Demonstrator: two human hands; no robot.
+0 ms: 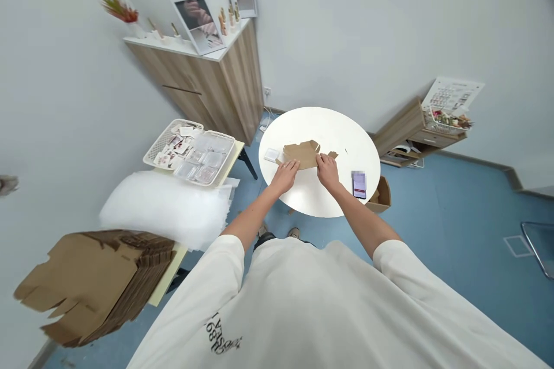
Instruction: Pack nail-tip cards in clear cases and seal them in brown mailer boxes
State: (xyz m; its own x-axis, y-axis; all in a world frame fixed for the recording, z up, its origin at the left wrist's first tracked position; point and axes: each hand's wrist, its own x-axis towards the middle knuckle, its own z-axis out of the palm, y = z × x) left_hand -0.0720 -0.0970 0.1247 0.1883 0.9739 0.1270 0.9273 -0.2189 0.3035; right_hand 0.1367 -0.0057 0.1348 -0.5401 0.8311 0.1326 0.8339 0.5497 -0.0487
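Head view: cardboard blank inside tabletop's edge.

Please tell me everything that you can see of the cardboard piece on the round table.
The cardboard blank is a flat, die-cut piece of plain brown card with notched edges and small tabs sticking out, one at the right end. No print shows on it. It lies nearly flat near the middle of the round white table. The left hand touches its near edge, and the right hand rests on its near right part, hiding some of it.
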